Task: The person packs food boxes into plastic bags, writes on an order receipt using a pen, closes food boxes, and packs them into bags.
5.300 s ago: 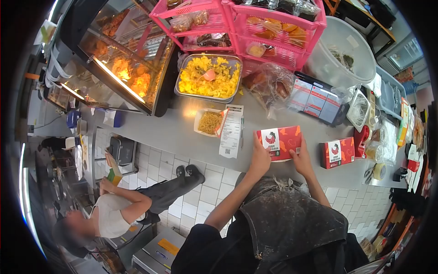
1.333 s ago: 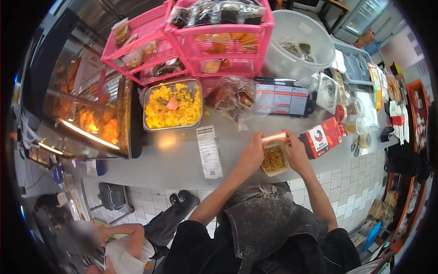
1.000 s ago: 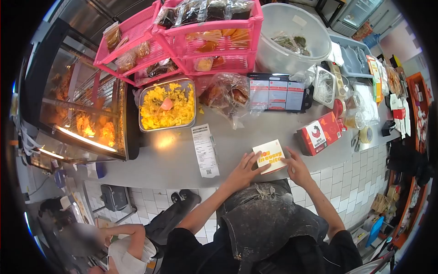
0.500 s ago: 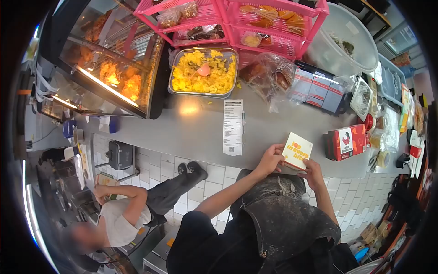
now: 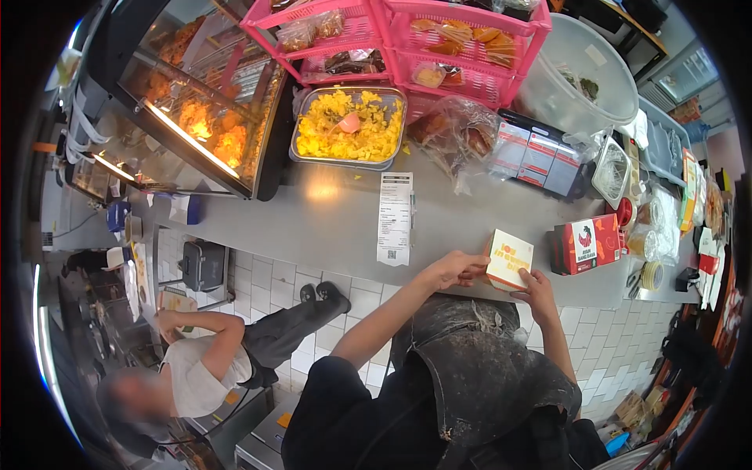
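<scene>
The person seems to be shutting and straightening a small square white card box with yellow and orange letters on its lid [image 5: 509,258]. The lid looks down flat, so this step seems nearly done. The next move calls for a firm hold on both sides, and the box kept level.

The box is between the two hands, by the near edge of the long grey metal counter [image 5: 337,227]. Whether it rests on the counter or is lifted a little, one cannot tell.

The right hand [image 5: 539,296] has hold of the near right corner — its thumb lies on top of the lid and its other fingers go down the side. The left hand [image 5: 454,270] has its fingers bent part way, with the tips at the left edge of the box. Whether they pinch it or just touch it, one cannot tell.

Both arms reach forward from the body. The left arm slants in from the side, palm turned down and in. The right arm comes up straighter.

Just right of the grip stands a red card box with a white front panel [image 5: 586,244]. Left of the grip — well apart from the fingers — lies a long white paper receipt [image 5: 393,219].
</scene>
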{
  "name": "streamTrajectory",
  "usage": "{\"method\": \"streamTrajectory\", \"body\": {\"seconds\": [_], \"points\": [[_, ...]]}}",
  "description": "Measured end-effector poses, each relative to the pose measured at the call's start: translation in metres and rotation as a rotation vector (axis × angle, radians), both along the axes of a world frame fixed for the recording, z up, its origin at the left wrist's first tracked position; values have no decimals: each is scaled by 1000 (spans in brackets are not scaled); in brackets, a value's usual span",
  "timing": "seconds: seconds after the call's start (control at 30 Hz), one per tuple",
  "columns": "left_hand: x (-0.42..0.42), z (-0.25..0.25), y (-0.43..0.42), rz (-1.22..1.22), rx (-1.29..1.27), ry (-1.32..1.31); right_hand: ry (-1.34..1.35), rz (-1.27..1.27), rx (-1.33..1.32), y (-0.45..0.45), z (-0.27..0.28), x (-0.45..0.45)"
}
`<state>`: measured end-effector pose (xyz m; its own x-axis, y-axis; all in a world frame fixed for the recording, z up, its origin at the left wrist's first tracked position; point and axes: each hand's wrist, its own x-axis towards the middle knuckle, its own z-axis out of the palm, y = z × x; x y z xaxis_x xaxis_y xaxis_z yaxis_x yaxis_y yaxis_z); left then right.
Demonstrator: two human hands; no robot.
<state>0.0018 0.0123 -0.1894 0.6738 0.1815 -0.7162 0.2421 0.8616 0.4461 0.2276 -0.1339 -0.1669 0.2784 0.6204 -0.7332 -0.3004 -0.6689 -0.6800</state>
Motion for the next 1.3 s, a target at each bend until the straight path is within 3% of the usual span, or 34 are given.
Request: {"method": "streamTrajectory", "body": {"seconds": [0.2, 0.3, 0.4, 0.5, 0.57, 0.7, 0.8, 0.87, 1.0, 1.07, 1.17, 1.2, 1.23, 1.3], "points": [[11, 4, -4, -61, 131, 11, 20, -43, 88, -4, -1, -6], [13, -15, -11, -69, 392, 50, -28, -30, 197, -13, -33, -6], [12, -20, -20, -36, 489, 42, -30, -100, 273, -26, -64, -7], [14, 28, -17, -105, 622, 200, 166, -330, 258, -16, -33, -24], [18, -9, -27, 81, 447, 96, 185, -353, 272, -14, -29, -27], [32, -15, -35, 471, 162, -100, 294, -373, 284, -9, -14, -32], [38, -17, -32, 576, -27, -127, 304, -380, 249, -10, -16, -31], [40, -26, -33, 563, -2, -114, 311, -408, 234, -10, -16, -30], [46, -37, -37, 535, 300, 55, 157, -388, 220, -11, -20, -26], [42, -23, -38, 568, 246, 89, 53, -376, 240, -16, -40, -23], [44, -23, -34, 585, 210, 55, 100, -397, 168, -16, -39, -21], [44, -27, -34, 588, 203, 33, -81, -254, 216, -26, -60, -16], [46, -34, -37, 519, 369, 89, -259, -108, 260, -46, -102, -5], [51, -48, -41, 370, 704, 201, -341, -48, 252, -48, -110, -1]]}}
